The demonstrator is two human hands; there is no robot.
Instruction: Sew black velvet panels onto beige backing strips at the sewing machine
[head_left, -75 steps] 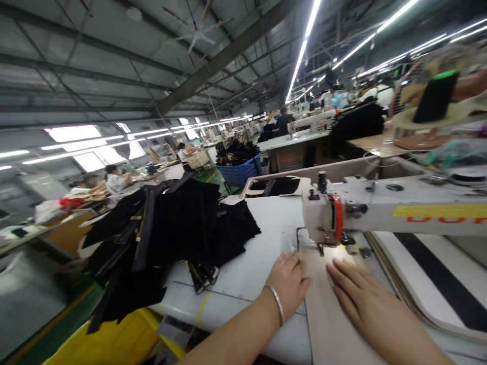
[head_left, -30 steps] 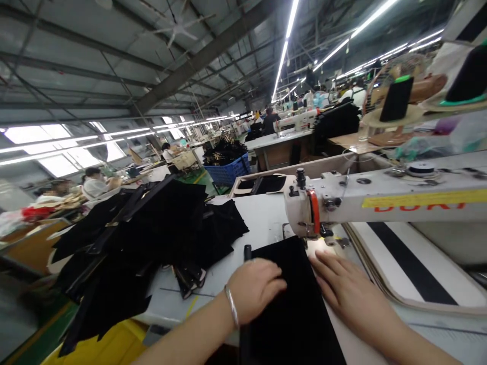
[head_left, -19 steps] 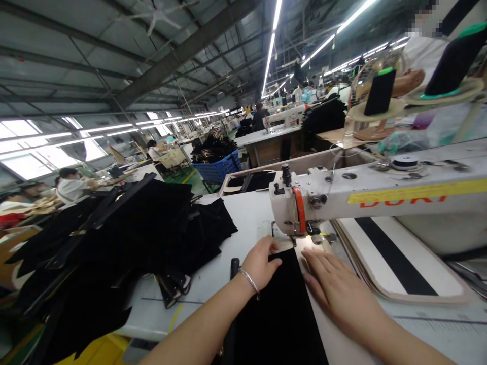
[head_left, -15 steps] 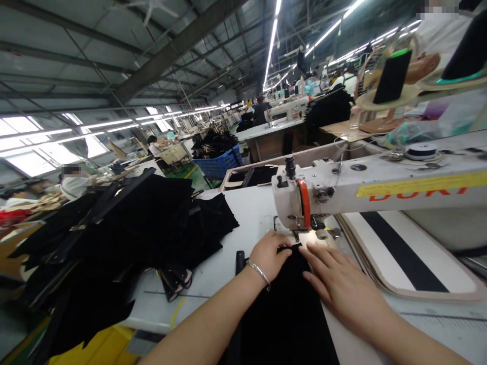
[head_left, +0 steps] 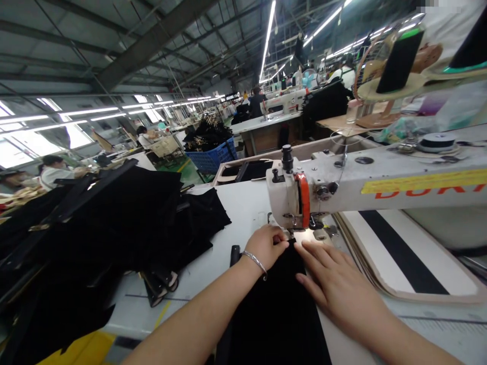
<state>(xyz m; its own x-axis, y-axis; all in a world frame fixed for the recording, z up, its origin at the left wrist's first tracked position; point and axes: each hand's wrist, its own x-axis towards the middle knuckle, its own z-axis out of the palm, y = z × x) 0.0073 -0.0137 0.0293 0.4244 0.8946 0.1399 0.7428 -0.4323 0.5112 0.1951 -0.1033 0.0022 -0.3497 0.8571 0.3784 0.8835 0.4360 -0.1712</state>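
Note:
A long piece of black fabric (head_left: 279, 314) lies on the pale sewing table, its far end at the needle area of a white sewing machine (head_left: 291, 195). My left hand (head_left: 266, 246), with a silver bracelet on its wrist, pinches the fabric's far edge just left of the presser foot. My right hand (head_left: 331, 276) lies fairly flat along the fabric's right edge, fingers stretched toward the foot. The machine's lamp lights the spot between the hands. The needle itself is too small to make out.
A big heap of black fabric pieces (head_left: 125, 218) covers the table's left. Right of the needle lies a stack of cream panels with a black stripe (head_left: 403, 253). Beyond stand a blue crate (head_left: 211, 157), thread cones (head_left: 401, 61), and people at other machines.
My left fingers have curled tighter at the fabric edge beside the foot. The view has shifted slightly, so hands and fabric sit a little farther left. The right hand stays on the fabric.

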